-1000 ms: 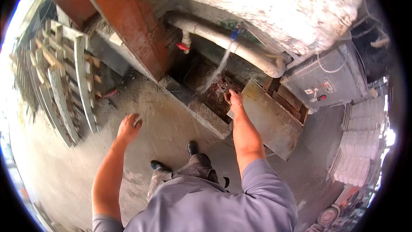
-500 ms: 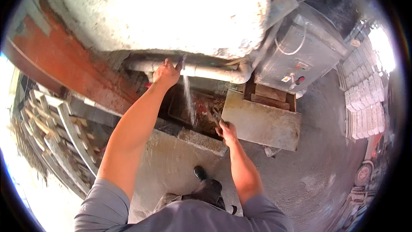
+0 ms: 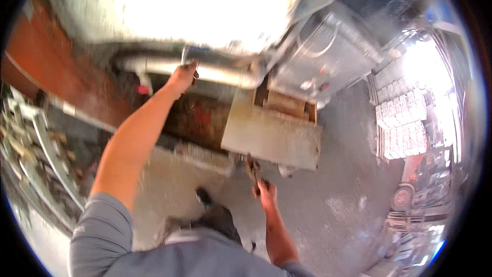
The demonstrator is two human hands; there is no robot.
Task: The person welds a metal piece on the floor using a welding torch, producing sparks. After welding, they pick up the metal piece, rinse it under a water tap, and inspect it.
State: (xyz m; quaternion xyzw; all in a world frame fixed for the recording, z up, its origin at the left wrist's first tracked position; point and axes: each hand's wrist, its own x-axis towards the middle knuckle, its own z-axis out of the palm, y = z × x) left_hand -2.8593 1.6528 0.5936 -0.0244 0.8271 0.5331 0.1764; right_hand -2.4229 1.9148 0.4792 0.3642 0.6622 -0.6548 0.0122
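My left hand (image 3: pixel 182 78) reaches up and grips a small valve handle (image 3: pixel 190 63) on the thick grey pipe (image 3: pixel 215 72) that runs along the wall. My right hand (image 3: pixel 265 190) hangs low by my side, closed around a rusty brown tool (image 3: pixel 252 169) that points up and away. Below the pipe lies a dark, rust-stained trough (image 3: pixel 195 118). No water stream shows under the pipe now.
A grey concrete slab (image 3: pixel 271 136) lies beside the trough, with a wooden box (image 3: pixel 284 103) behind it. A grey metal cabinet (image 3: pixel 328 56) stands at the right. Wooden pallets (image 3: pixel 36 149) lean at the left. Stacked pale blocks (image 3: pixel 402 123) and a red machine (image 3: pixel 417 184) stand far right.
My left hand rose from low at my side to the valve on the pipe. My right hand drew back from the trough, holding the tool. The water stream has stopped.
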